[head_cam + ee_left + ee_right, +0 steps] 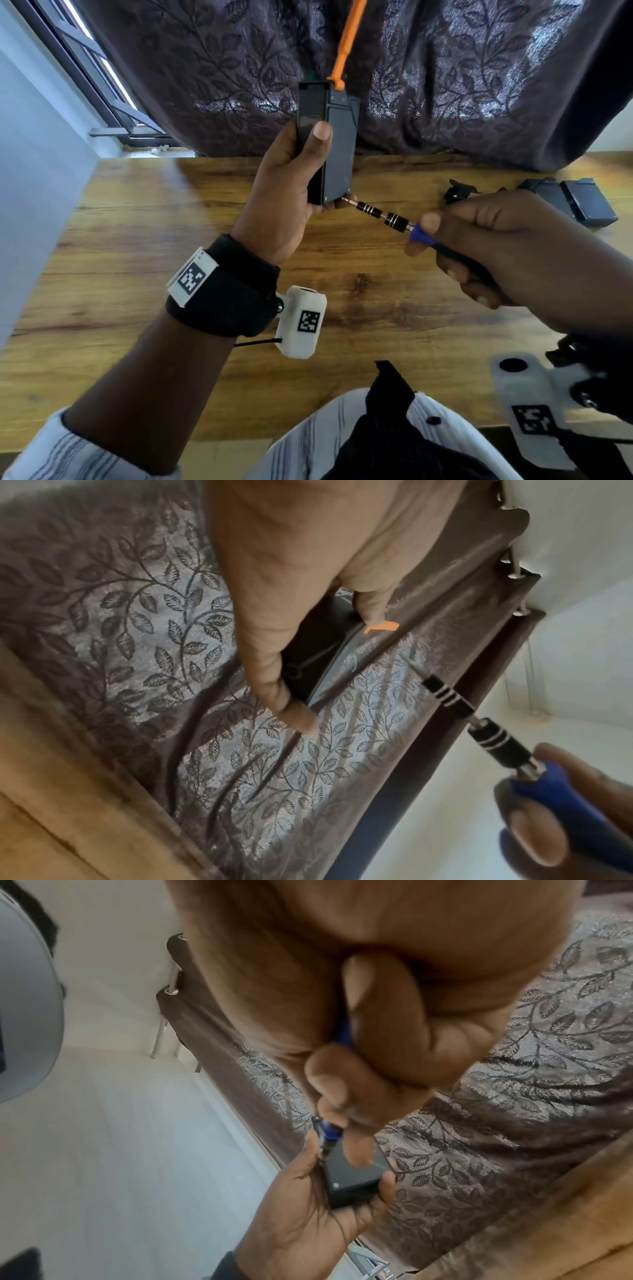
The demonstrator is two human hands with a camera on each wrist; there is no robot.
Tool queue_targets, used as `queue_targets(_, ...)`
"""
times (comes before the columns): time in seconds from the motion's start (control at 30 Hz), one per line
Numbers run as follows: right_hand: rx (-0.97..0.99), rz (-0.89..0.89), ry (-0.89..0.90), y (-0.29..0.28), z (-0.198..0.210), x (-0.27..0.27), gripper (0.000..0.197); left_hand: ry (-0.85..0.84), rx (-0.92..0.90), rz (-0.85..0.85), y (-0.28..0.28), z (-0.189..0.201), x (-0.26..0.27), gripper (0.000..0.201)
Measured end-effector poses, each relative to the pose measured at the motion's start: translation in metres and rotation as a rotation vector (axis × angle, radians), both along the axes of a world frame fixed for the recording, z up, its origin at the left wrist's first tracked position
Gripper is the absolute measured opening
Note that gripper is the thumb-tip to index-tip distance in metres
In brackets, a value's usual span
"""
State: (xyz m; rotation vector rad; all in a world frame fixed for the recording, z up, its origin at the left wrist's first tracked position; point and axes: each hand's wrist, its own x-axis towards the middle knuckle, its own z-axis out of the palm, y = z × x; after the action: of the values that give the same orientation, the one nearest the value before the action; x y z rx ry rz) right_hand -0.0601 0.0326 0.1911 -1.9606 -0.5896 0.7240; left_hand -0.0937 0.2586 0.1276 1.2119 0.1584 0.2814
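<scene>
My left hand (pixel 294 178) grips a dark grey box-shaped device (pixel 337 147) upright above the wooden table (pixel 137 274), thumb lying up its front. An orange pry tool (pixel 347 44) sticks out of the device's top edge. My right hand (pixel 496 246) grips a screwdriver (pixel 387 217) with a blue handle and black, silver-ringed shaft. Its tip meets the device's lower right corner. In the left wrist view the screwdriver (pixel 479 718) slants in from the lower right, and my left-hand fingers (pixel 274 669) curl round the device (pixel 308 658). In the right wrist view the device (pixel 352 1177) sits in my left hand (pixel 308 1218).
Two dark flat cases (pixel 575 202) and a small black part (pixel 457 192) lie at the table's far right. A dark leaf-patterned curtain (pixel 445 85) hangs behind the table. A window frame (pixel 102 85) is at the far left.
</scene>
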Motion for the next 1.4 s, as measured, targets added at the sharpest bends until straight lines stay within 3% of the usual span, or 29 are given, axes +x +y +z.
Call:
queue_targets(0.1,0.113,-0.022,-0.11,0.003,-0.003,-0.008,0.031,0.028,-0.165,0.035,-0.001,0.001,-0.001,0.039)
queue_targets(0.23,0.086,-0.028,-0.441,0.013,-0.011,-0.018,0.022,0.04,-0.302,0.028,-0.01,0.003,0.0,0.061)
queue_targets(0.33,0.015,0.081,-0.627,0.023,-0.018,-0.023,0.056,0.031,-0.355,-0.065,-0.019,0.003,-0.001,0.068)
queue_targets(0.4,-0.018,0.145,-0.72,0.026,-0.023,-0.023,0.068,0.04,-0.364,-0.098,-0.026,0.005,-0.003,0.069)
queue_targets(0.6,-0.021,0.163,-0.866,0.015,-0.035,-0.02,0.065,0.062,-0.415,-0.116,-0.041,0.006,-0.007,0.064)
queue_targets(0.7,0.043,0.137,-0.877,0.005,-0.037,-0.019,0.054,0.093,-0.415,-0.06,-0.053,0.004,-0.008,0.059)
queue_targets(0.8,0.187,0.005,-0.848,-0.007,-0.039,-0.011,0.015,0.116,-0.494,-0.025,-0.067,0.01,-0.005,0.048)
queue_targets(0.87,0.253,-0.14,-0.797,-0.014,-0.037,-0.001,0.003,0.122,-0.506,-0.039,-0.075,0.012,-0.001,0.041)
queue_targets(1.07,0.407,-0.296,-0.59,-0.029,-0.026,0.026,0.031,0.105,-0.256,-0.096,-0.109,0.02,0.016,0.035)
queue_targets(1.2,0.427,-0.256,-0.466,-0.051,-0.029,0.041,0.04,0.167,-0.127,-0.11,-0.129,0.024,0.025,0.058)
queue_targets(1.33,0.348,-0.228,-0.462,-0.07,-0.038,0.048,0.046,0.209,-0.051,-0.131,-0.146,0.024,0.03,0.027)
queue_targets(1.4,0.346,-0.237,-0.433,-0.08,-0.046,0.054,0.042,0.246,-0.033,-0.145,-0.153,0.024,0.031,0.034)
